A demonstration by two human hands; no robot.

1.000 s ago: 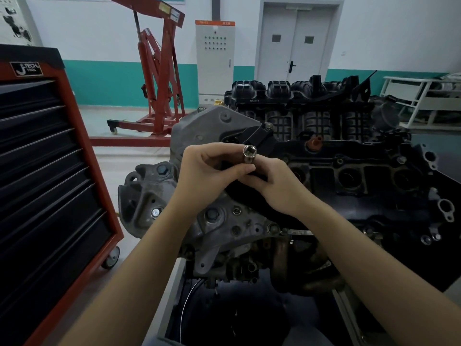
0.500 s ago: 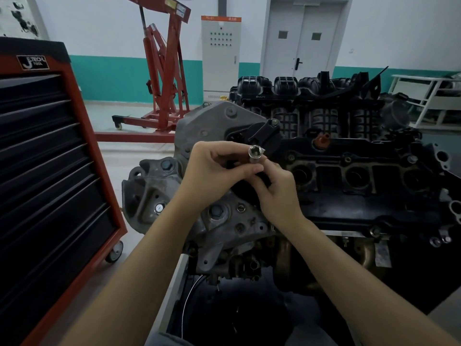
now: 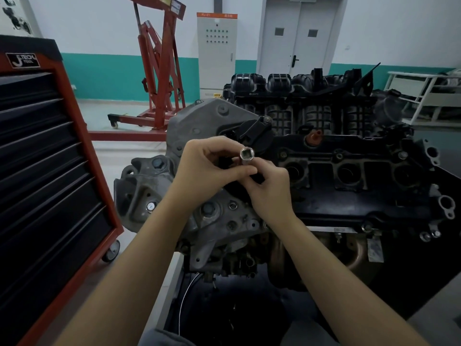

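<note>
A short silver socket stands upright between my two hands, its square drive hole facing up at me. My left hand curls round it from the left, thumb and fingers on its side. My right hand pinches its lower part from the right. Both hands hover just above the front end of a car engine on a stand, near the black valve cover and grey timing cover. The lower end of the socket is hidden by my fingers.
A red and black tool cabinet on castors stands close at the left. A red engine crane and a grey electrical cabinet are behind. A white rack is at the far right. Grey double doors are in the back wall.
My hands and the socket stay together in much the same place over the engine. The fingers have shifted slightly round the socket, and its square hole now faces me more directly.
</note>
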